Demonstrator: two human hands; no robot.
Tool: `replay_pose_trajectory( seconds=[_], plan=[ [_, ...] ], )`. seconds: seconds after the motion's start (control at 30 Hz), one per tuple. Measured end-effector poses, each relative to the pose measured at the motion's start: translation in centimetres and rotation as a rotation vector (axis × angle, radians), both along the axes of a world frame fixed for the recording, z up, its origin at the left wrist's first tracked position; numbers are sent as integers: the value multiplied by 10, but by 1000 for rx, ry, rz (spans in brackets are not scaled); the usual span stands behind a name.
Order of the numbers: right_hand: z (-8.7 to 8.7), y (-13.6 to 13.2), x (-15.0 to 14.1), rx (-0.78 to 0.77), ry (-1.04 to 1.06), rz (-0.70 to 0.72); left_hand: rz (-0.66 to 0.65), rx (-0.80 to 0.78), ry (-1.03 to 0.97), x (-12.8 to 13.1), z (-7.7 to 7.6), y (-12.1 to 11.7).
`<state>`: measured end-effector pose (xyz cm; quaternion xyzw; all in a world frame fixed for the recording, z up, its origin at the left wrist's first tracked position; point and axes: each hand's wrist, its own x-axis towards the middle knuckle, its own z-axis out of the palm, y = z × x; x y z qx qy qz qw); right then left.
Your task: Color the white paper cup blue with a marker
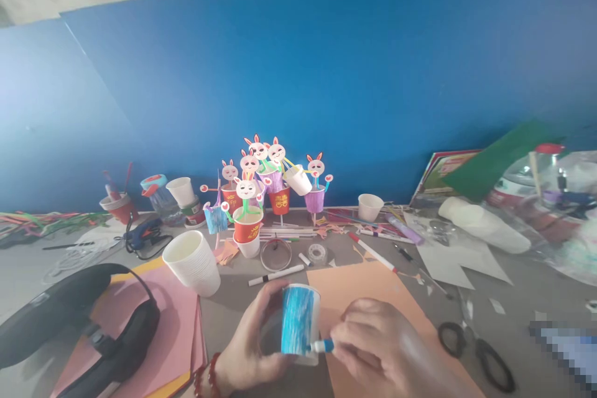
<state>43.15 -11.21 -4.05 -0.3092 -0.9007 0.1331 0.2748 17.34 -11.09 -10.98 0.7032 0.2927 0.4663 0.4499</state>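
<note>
A white paper cup (298,320), largely coloured blue with streaky strokes, is tilted in my left hand (254,339). The fingers and thumb of that hand wrap round the cup's left side. My right hand (373,342) pinches a blue marker (321,346), whose tip meets the cup near its lower edge. A white strip of the cup shows uncoloured on the right. Below my hands lies an orange paper sheet (359,286). A white marker with a black band (275,275) rests just beyond the cup.
Cup figures with rabbit faces (247,221) stand along the back. Stacked white cups (192,261) and a black headset-like object (88,323) are at left. Scissors (476,348), a red-capped marker (373,253) and a tape roll (318,254) lie around the orange sheet.
</note>
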Motion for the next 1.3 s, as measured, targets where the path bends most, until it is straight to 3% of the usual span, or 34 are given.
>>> replay_pose_trajectory(
  seconds=[0.1,0.27,0.43,0.57,0.83,1.03,1.3],
  plan=[
    [0,-2,-1,-5,23,37,3,6,1,0,-1,1],
    [-4,-1,0,3,22,-75,-2,-13,-19,1,0,0],
    [-3,0,-1,17,4,-13,12,-16,5,1,1,0],
    [-2,1,1,12,23,-87,8,-23,5,1,2,0],
    [-5,-2,-4,-67,103,134,64,-27,5,-1,2,0],
    [-6,-1,-1,48,164,11,35,-39,-27,2,2,0],
    [-5,1,-4,115,220,2,9,-76,-81,3,4,0]
  ],
)
